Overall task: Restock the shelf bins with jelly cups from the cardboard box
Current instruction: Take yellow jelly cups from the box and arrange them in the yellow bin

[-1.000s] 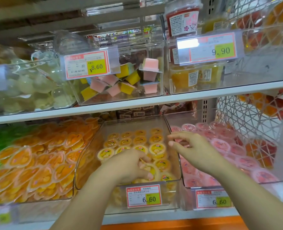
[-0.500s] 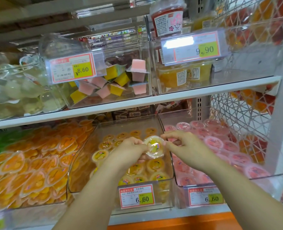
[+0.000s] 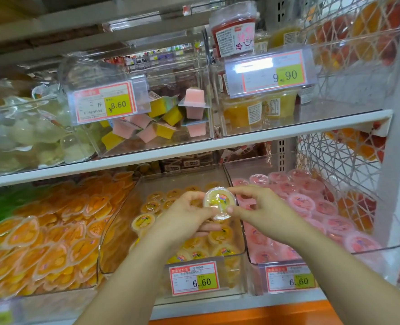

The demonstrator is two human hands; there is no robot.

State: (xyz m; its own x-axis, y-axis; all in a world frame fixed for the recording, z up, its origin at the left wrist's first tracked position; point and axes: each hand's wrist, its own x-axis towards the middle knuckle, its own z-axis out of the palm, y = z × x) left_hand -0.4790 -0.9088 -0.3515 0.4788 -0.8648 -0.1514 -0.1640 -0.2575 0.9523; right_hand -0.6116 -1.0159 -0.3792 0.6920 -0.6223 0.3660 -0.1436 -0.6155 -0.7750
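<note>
A: Where is the yellow jelly cup to be found?

B: It is held in the air above the middle clear bin, over the yellow cups laid inside. Nothing beneath it is touched.

A: How is it gripped?

B: From both sides. The fingers of the left hand are curled against its left edge. Its right rim is pinched between thumb and forefinger of the right hand. Neither hand can be called nearer, since contact is made by both.

A: And how is it turned?

B: The printed lid is faced toward the camera, so the cup is stood on edge rather than lid-up. As it is round, no long axis is given across the lid. The lid-to-base axis is pointed away, toward the bin's back wall.

A: What is the coming move judged to turn on?

B: Probably on that tilt. The cups in the bin are laid lid-up, so this one would have to be tipped flat and lowered straight down from between the fingertips. Where a free place is left cannot be told, as the rows under the hands are hidden.

A: What is kept beside the bin?

B: Pink jelly cups are kept just to its right, past the right hand, so a drop on that side should be avoided. The cardboard box is not seen.
</note>
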